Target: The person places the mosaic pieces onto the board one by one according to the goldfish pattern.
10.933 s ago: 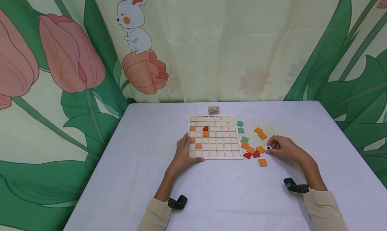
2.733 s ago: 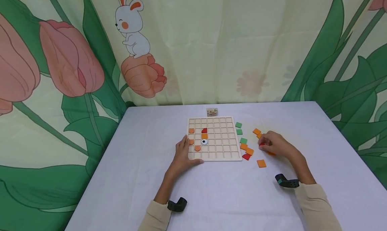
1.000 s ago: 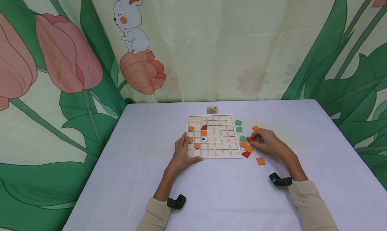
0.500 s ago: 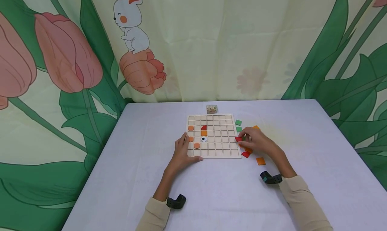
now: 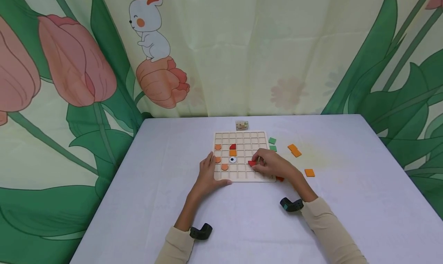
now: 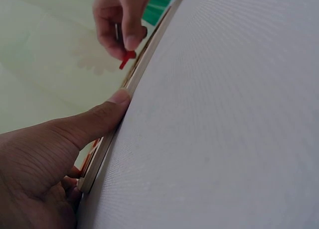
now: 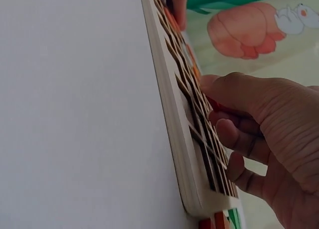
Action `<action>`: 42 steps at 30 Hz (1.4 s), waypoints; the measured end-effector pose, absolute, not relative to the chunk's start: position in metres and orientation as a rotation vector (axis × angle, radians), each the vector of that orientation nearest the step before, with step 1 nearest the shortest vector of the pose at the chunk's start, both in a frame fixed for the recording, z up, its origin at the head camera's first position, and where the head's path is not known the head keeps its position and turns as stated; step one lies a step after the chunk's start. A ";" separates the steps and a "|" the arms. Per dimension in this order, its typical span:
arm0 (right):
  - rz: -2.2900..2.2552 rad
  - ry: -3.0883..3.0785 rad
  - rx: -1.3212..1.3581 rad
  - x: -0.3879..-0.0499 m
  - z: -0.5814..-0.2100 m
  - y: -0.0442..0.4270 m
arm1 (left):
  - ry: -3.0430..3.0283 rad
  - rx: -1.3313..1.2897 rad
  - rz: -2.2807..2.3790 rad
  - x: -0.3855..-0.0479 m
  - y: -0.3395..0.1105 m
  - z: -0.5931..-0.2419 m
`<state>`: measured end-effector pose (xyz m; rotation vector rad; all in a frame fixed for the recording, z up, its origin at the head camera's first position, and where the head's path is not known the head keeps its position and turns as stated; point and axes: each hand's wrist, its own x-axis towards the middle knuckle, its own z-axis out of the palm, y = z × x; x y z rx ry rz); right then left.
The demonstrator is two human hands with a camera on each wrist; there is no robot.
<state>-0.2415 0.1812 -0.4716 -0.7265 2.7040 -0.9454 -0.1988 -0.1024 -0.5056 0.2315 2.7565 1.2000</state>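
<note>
Tile [image 5: 251,163], small and red, should be light and stiff, perhaps a little slick, best taken by its edges; in the head view the right hand [image 5: 272,163] pinches it over the board [image 5: 243,175], while the left hand [image 5: 209,175] grips the board's near left corner. In the left wrist view the tile juts just beneath the right hand's thumb and finger. In the right wrist view the thumb mostly hides it, red showing underneath.
</note>
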 end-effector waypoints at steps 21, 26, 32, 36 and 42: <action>-0.775 2.799 -0.870 -0.237 -0.475 0.119 | 2.750 0.238 1.186 -0.200 -0.106 -0.506; -0.755 2.815 -0.840 -0.237 -0.475 0.116 | 2.744 0.223 1.176 -0.200 -0.105 -0.505; -0.772 2.813 -0.834 -0.240 -0.476 0.116 | 2.750 0.213 1.187 -0.201 -0.104 -0.505; -0.787 2.808 -0.820 -0.240 -0.476 0.116 | 2.755 0.216 1.183 -0.201 -0.104 -0.506; -0.844 2.789 -0.836 -0.237 -0.475 0.117 | 2.772 0.213 1.158 -0.201 -0.104 -0.509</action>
